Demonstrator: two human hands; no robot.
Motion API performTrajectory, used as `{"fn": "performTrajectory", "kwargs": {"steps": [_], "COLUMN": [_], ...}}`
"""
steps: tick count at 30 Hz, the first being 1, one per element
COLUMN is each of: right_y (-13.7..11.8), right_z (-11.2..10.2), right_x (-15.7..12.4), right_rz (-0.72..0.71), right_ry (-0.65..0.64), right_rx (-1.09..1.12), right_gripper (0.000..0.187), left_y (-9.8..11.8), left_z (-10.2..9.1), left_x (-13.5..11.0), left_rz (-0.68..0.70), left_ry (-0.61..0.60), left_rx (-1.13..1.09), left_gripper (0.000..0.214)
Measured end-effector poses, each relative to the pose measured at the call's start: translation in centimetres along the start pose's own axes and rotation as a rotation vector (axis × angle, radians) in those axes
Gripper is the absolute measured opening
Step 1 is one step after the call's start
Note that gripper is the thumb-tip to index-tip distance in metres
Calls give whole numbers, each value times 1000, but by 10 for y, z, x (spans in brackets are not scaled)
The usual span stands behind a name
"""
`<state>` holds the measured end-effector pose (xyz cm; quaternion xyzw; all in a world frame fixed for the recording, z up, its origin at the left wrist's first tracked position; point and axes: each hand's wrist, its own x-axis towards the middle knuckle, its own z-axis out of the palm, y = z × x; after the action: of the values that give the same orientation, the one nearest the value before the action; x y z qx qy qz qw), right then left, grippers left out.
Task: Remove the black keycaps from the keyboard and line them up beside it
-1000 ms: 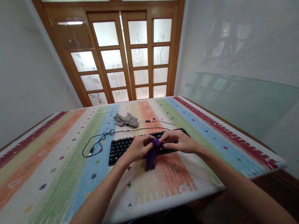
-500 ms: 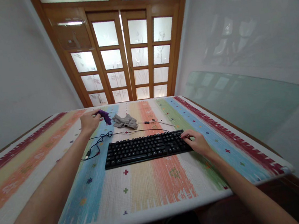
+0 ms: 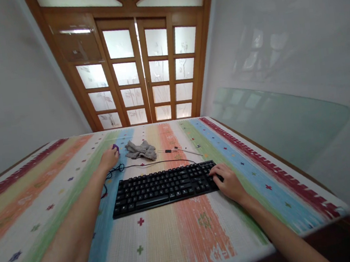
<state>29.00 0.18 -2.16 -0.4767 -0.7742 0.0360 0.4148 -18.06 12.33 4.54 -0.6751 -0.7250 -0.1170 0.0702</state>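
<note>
A black keyboard point(image 3: 165, 186) lies on the striped tablecloth, slightly slanted. My right hand point(image 3: 227, 180) is at its right end, fingers curled over the number pad and the edge. Beyond the keyboard's left end, my left hand point(image 3: 108, 159) is closed on a purple cloth point(image 3: 115, 148); only a small part of the cloth shows past the fingers. A crumpled grey cloth point(image 3: 141, 150) rests just right of my left hand. The keyboard's black cable point(image 3: 159, 162) runs behind it and bunches near my left wrist, where the forearm partly covers it.
Behind the keyboard lie a thin light stick point(image 3: 190, 151) and a small black piece point(image 3: 168, 151), with tiny bits beside them. The table's right edge point(image 3: 282, 173) runs near a wall with a pale green panel point(image 3: 284, 113). Wooden glazed doors point(image 3: 142, 75) stand beyond the table.
My left hand has closed more around the purple cloth, which now mostly disappears behind it. My right hand stays on the keyboard's right end, fingers further over the keys. The view has shifted slightly.
</note>
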Motion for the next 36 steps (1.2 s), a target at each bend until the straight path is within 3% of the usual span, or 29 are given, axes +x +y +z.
{"fn": "performTrajectory", "kwargs": {"steps": [4, 7, 14, 18, 23, 27, 32, 36], "right_y": [0, 1, 0, 1, -2, -10, -11, -3], "right_z": [2, 2, 1, 1, 3, 9, 21, 25], "right_x": [-1, -1, -1, -1, 1, 5, 15, 18], "right_rz": [-9, -6, -5, -7, -58, -117, -197, -252], "right_ry": [-2, -7, 0, 7, 28, -60, -227, -388], "right_rx": [-29, -33, -21, -21, -97, -215, -293, -303], "right_gripper": [18, 17, 19, 19, 21, 30, 46, 50], "left_y": [-7, -13, -6, 11, 31, 57, 89, 91], "left_z": [20, 21, -25, -39, -22, -7, 8, 18], "left_x": [-2, -1, -13, -47, -109, -146, -164, -164], "left_rz": [49, 69, 152, 266, 387, 468, 551, 581], "left_ry": [-182, -141, 96, 39, -39, -44, -82, -102], "left_rx": [3, -40, -136, -232, -303, -313, -272, -218], "left_gripper": [41, 43, 47, 46, 53, 54, 62, 63]}}
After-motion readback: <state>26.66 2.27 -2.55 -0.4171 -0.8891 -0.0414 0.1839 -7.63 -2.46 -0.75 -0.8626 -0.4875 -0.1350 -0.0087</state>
